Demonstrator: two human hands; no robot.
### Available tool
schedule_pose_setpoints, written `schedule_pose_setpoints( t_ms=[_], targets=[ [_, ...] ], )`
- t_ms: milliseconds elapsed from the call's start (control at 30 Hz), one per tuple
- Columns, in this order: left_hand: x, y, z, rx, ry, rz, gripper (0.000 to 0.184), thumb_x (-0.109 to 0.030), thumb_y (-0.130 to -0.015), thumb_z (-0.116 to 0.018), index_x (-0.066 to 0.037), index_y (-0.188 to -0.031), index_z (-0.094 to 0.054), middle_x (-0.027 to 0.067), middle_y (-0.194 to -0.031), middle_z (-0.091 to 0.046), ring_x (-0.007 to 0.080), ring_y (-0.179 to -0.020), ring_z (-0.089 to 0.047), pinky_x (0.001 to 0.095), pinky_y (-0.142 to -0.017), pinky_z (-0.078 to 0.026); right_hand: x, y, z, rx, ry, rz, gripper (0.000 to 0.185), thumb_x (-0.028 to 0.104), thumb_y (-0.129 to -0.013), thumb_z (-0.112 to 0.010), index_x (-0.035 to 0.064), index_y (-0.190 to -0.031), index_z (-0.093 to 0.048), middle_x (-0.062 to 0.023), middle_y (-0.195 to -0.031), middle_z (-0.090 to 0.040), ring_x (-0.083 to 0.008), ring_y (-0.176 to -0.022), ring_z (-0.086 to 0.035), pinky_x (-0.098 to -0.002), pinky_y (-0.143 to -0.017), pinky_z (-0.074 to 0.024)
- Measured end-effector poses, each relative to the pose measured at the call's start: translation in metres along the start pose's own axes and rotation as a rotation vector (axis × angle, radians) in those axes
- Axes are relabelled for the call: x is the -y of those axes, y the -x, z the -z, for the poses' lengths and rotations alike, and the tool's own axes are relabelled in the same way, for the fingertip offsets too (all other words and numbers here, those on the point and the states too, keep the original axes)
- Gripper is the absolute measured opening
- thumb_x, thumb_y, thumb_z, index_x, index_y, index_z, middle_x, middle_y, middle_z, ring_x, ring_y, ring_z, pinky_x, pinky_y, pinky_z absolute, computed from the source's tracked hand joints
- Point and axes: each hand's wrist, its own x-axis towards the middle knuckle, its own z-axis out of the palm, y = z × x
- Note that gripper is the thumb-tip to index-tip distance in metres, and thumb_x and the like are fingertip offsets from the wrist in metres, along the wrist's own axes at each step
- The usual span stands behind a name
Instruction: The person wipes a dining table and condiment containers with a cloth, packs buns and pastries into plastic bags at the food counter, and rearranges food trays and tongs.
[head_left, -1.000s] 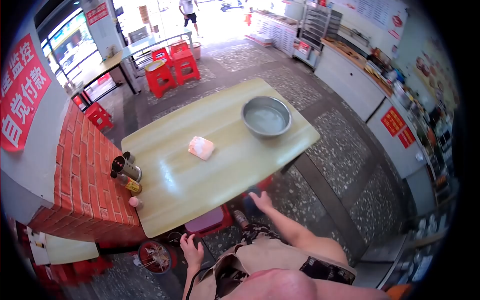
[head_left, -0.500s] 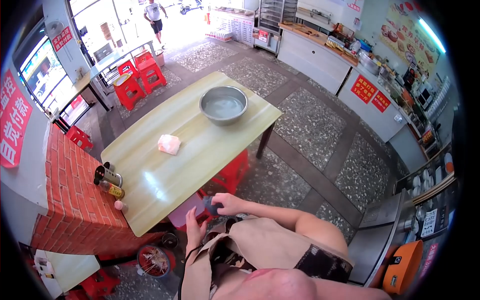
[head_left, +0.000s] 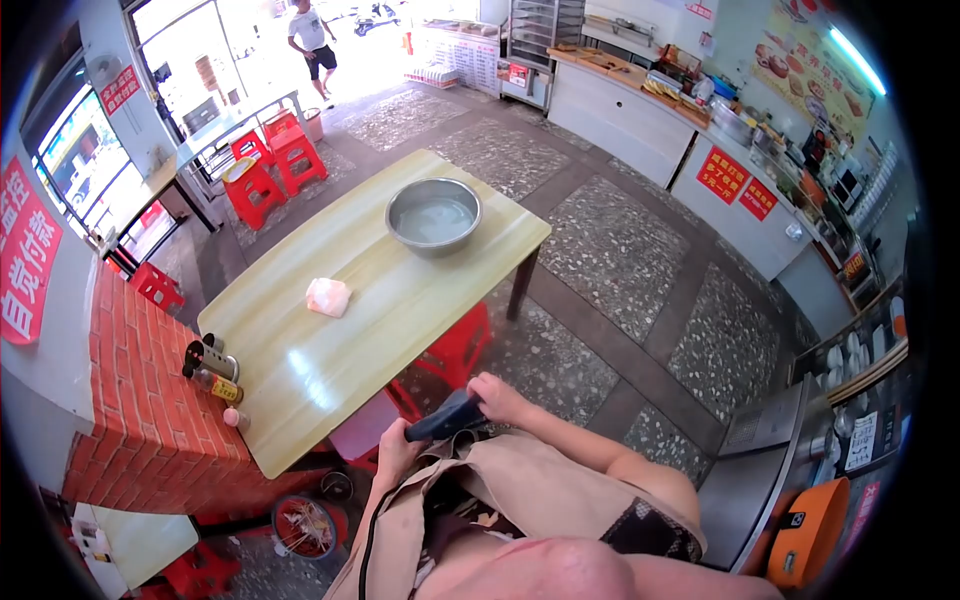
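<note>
A dark blue-grey cloth [head_left: 448, 415] is stretched between my two hands, just in front of my beige apron [head_left: 540, 480]. My left hand [head_left: 398, 448] is closed on its left end. At the other end, my right hand [head_left: 500, 398] pinches the cloth, a little higher and to the right. Beyond them stands a pale wooden-look table [head_left: 400, 330]. On it are a metal basin [head_left: 434, 240] of cloudy water and a small crumpled white-pink bundle [head_left: 328, 297], whose kind I cannot make out. Neither hand touches the table.
Metal holders [head_left: 215, 360] and a yellow-labelled bottle [head_left: 220, 387] stand by the brick wall [head_left: 140, 400]. Red stools [head_left: 455, 345] sit under the table. A bin [head_left: 304, 527] of used sticks is at lower left. A person [head_left: 312, 50] is near the entrance; a counter [head_left: 620, 120] runs along the right.
My left hand has taken hold of the dark cloth, which was bunched in my right hand. My right hand has moved right, drawing it out. The person at the entrance has come closer.
</note>
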Motion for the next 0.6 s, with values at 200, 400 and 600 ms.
schedule_pose_setpoints(
  t_ms=[200, 400, 600],
  targets=[
    [-0.009, 0.003, 0.007, -0.026, -0.088, -0.08, 0.026, -0.007, -0.067, -0.075, 0.001, -0.084, -0.057, 0.017, -0.086, -0.06, 0.0307, -0.077, -0.059, 0.0349, -0.067, -0.047, -0.022, 0.015, -0.012, 0.324, 0.166, -0.252, 0.018, 0.003, -0.072, -0.056, 0.0062, -0.089, -0.058, -0.0153, -0.092, -0.056, -0.0354, -0.089, -0.057, -0.0431, -0.076, -0.0472],
    [0.014, 0.009, 0.01, -0.072, -0.037, -0.042, 0.02, -0.007, -0.072, -0.073, 0.002, -0.087, -0.064, 0.0126, -0.092, -0.062, 0.0232, -0.082, -0.061, 0.0334, -0.071, -0.05, -0.018, 0.013, 0.0, 0.269, 0.061, -0.271, 0.018, 0.012, -0.071, -0.059, 0.0056, -0.088, -0.058, -0.0153, -0.089, -0.058, -0.0335, -0.089, -0.058, -0.0418, -0.076, -0.0476],
    [0.016, 0.002, 0.01, -0.249, 0.046, -0.104, 0.016, -0.007, -0.077, -0.068, 0.002, -0.087, -0.06, 0.0154, -0.088, -0.064, 0.0276, -0.078, -0.062, 0.0348, -0.071, -0.049, -0.007, 0.009, 0.004, 0.112, -0.08, -0.188, 0.02, 0.016, -0.07, -0.059, 0.0029, -0.084, -0.052, -0.0172, -0.084, -0.054, -0.0341, -0.083, -0.054, -0.0416, -0.072, -0.0448]
  ],
)
